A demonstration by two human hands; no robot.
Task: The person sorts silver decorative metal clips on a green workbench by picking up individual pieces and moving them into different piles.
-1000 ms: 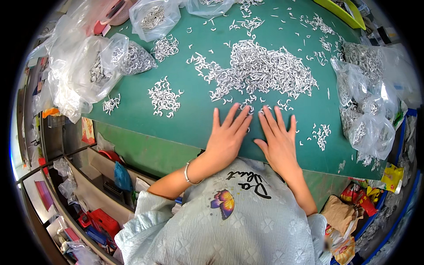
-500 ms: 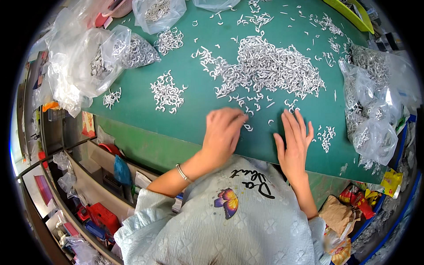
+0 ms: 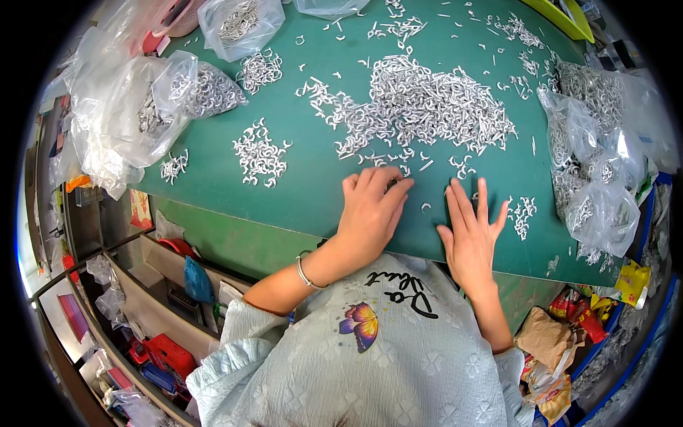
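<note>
Left hand (image 3: 371,213) is curling narrow over hooks at the pile's (image 3: 420,107) near edge, contents hidden, while right hand (image 3: 471,235) is lying flat, fingers spread, one loose hook (image 3: 425,207) sitting between them.

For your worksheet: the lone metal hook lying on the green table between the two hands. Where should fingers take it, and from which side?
Pinch the lone metal hook across its curved bend, coming straight down from above. It lies flat on the green table, apart from the left hand and right hand, so probably only fingertips can grip it.
</note>
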